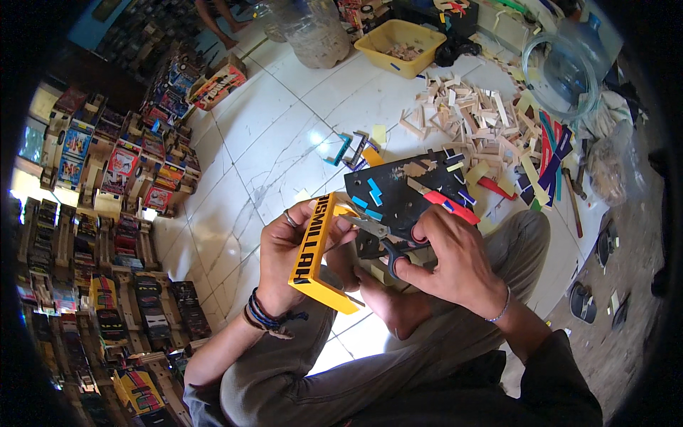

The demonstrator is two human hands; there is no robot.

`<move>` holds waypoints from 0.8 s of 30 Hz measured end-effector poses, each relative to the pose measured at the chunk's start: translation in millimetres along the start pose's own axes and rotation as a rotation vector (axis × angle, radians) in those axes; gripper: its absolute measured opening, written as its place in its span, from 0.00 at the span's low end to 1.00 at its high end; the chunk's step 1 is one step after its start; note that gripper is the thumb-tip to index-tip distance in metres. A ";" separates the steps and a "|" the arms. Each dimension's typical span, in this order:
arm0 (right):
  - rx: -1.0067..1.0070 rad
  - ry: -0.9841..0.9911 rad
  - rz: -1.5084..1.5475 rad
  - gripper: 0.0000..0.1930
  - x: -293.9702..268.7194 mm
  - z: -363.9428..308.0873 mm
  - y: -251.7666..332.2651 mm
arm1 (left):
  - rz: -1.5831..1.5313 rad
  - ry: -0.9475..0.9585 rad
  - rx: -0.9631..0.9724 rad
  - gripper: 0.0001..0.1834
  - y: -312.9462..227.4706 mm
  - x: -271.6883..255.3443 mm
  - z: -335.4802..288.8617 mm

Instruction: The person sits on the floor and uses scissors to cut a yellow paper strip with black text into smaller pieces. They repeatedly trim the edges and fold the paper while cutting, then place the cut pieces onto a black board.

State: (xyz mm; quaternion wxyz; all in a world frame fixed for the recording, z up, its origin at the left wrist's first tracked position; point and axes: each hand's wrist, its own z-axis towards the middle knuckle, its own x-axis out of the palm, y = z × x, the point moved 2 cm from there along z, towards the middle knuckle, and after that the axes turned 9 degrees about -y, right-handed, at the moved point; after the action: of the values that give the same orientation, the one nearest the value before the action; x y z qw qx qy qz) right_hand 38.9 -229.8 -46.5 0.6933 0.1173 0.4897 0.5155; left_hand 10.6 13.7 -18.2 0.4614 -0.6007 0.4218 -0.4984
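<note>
My left hand (281, 245) grips a yellow angled piece (313, 252) with black lettering, its long side upright and a shorter arm pointing down to the right. In my right hand (455, 260) are scissors (373, 229) with dark handles, my thumb and fingers through the loops. Their blades reach the upper end of the yellow piece, beside my left fingertips. Below, on the floor, lies a black board (391, 181) bearing blue scraps (373, 191). A knife with a red handle (455, 208) rests across the board's right side.
Toy wooden trucks (117, 167) stand in rows along the left. A pile of wood pieces (477, 117) spreads at the far right, near a yellow basin (400, 50). A hammer (573, 203) and coloured strips (551, 160) lie right of it. Someone's bare legs (217, 21) show at the far left.
</note>
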 end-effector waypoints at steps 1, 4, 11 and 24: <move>0.000 0.003 -0.003 0.21 -0.6 0.2 -0.3 | -0.005 0.002 0.001 0.17 -0.3 0.4 0.0; 0.007 0.017 0.008 0.20 -0.6 0.8 -1.1 | 0.007 -0.001 0.000 0.17 -1.8 1.2 -0.3; 0.004 0.014 0.024 0.19 -1.1 1.4 -3.0 | 0.019 -0.034 -0.017 0.16 -1.6 1.1 0.4; 0.057 -0.079 0.007 0.18 -5.3 -2.8 -31.6 | -0.014 -0.147 -0.152 0.16 -6.5 10.7 2.7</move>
State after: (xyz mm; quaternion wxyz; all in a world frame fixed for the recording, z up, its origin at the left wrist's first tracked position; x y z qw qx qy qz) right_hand 55.7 -249.1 -66.0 0.7067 0.1590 0.4762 0.4985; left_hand 15.2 5.1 -9.8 0.4406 -0.6717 0.4192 -0.4230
